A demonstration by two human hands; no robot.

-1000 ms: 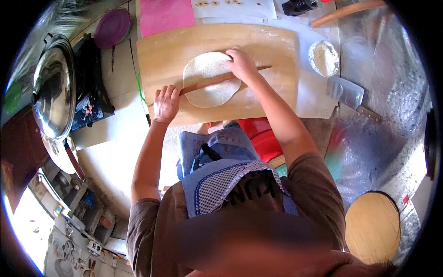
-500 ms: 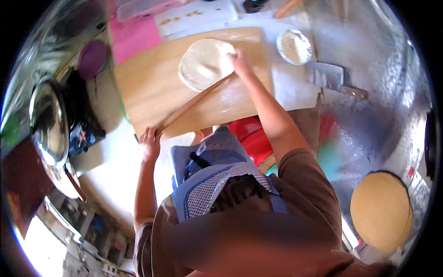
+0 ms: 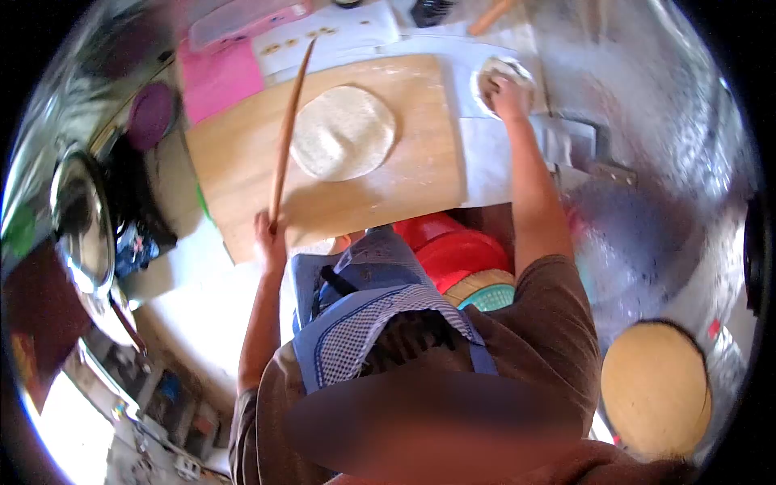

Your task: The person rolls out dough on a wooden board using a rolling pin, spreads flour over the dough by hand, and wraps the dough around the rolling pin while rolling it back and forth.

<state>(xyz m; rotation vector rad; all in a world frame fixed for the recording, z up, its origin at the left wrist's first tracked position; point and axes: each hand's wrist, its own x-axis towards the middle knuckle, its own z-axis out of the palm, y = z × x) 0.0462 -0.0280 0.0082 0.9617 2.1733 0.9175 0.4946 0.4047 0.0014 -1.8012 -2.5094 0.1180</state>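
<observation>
My left hand (image 3: 270, 238) is closed around the near end of a long thin wooden rolling pin (image 3: 289, 133). The pin points away from me, its far tip past the wooden board (image 3: 412, 174). Just right of it, a round flat sheet of dough (image 3: 343, 133) lies on the board with a raised fold in its middle. My right hand (image 3: 509, 97) reaches down into a bowl of white flour (image 3: 482, 81) beyond the board's right edge. Its fingers bend into the bowl and their tips are hidden, so their grip does not show.
A cleaver (image 3: 570, 141) lies right of the board, near the bowl. A pink sheet (image 3: 218, 85) and a pink-edged clear box (image 3: 250, 20) are at the far left. Near my lap is a red basin (image 3: 453, 250). A lidded pan (image 3: 83, 218) stands at left.
My right hand has left the dough and moved right into the flour bowl. The rolling pin has swung from slanting across the board to pointing away, still in my left hand.
</observation>
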